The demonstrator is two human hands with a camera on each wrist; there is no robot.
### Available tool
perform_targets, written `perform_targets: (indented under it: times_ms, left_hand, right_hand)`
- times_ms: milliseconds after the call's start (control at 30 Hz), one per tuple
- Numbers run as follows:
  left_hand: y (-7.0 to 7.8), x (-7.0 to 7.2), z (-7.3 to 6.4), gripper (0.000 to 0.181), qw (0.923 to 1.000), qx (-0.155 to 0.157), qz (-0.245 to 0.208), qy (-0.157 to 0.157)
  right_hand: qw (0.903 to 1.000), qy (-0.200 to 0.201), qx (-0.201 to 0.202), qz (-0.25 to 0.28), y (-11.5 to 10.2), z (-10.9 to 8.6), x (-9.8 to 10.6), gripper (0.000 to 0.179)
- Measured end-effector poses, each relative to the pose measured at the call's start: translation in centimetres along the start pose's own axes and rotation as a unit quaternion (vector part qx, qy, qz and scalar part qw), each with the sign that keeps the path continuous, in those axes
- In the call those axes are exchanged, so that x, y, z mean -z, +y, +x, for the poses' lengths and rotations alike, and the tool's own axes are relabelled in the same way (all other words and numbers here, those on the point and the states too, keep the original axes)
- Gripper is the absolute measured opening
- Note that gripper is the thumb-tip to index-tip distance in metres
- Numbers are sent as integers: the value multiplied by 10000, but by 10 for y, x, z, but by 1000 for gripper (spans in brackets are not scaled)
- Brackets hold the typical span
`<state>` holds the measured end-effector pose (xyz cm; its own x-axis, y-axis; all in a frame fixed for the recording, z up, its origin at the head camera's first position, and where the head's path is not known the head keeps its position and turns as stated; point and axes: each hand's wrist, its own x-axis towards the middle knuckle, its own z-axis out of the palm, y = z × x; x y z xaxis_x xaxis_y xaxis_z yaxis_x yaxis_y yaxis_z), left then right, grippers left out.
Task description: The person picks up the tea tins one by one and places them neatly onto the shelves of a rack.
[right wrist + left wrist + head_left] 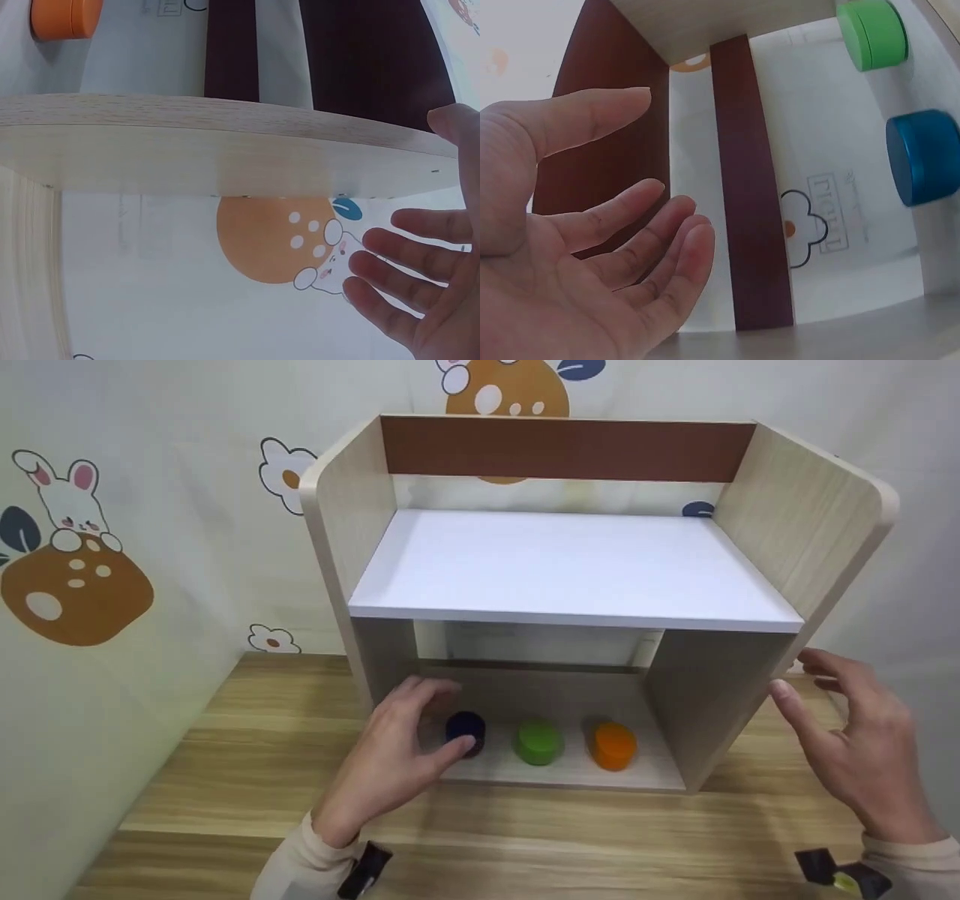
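A small wooden shelf unit point(574, 570) with a white middle board stands on the table. On its bottom board sit a dark blue round tin point(466, 729), a green one point(538, 741) and an orange one point(615, 746), in a row. My left hand point(390, 750) hovers before the left opening, its thumb overlapping the blue tin in the head view. The left wrist view shows that hand point(622, 217) holding nothing, apart from the blue tin point(922, 157). Beside the right side panel point(225, 112), my right hand point(862, 735) has its fingers spread, thumb tip close to the panel's edge; nothing is in it.
The wood-grain table point(247, 780) stretches to both sides of the shelf and in front of it. Behind hangs a pale wall covering point(202, 510) printed with rabbits, flowers and orange shapes. A brown crossbar point(570, 448) spans the shelf's upper back.
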<state>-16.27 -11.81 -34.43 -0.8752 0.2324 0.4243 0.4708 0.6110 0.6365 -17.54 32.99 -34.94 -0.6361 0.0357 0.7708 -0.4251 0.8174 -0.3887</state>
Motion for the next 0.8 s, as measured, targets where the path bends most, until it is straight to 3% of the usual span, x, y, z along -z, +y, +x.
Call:
perform_targets:
  times_ms: [267, 533, 800]
  left_hand:
    - [3, 25, -11, 45, 9983, -524, -251, -3]
    - [11, 50, -19, 46, 9927, -1043, -242, 562]
    - [14, 70, -29, 51, 9884, -1066, -210, 1062]
  right_hand:
    - [9991, 362, 89, 223, 3, 2, 5, 46]
    - [9993, 323, -189, -95, -1, 0, 8, 51]
    - [9967, 327, -670, -306, -4, 2, 15, 54]
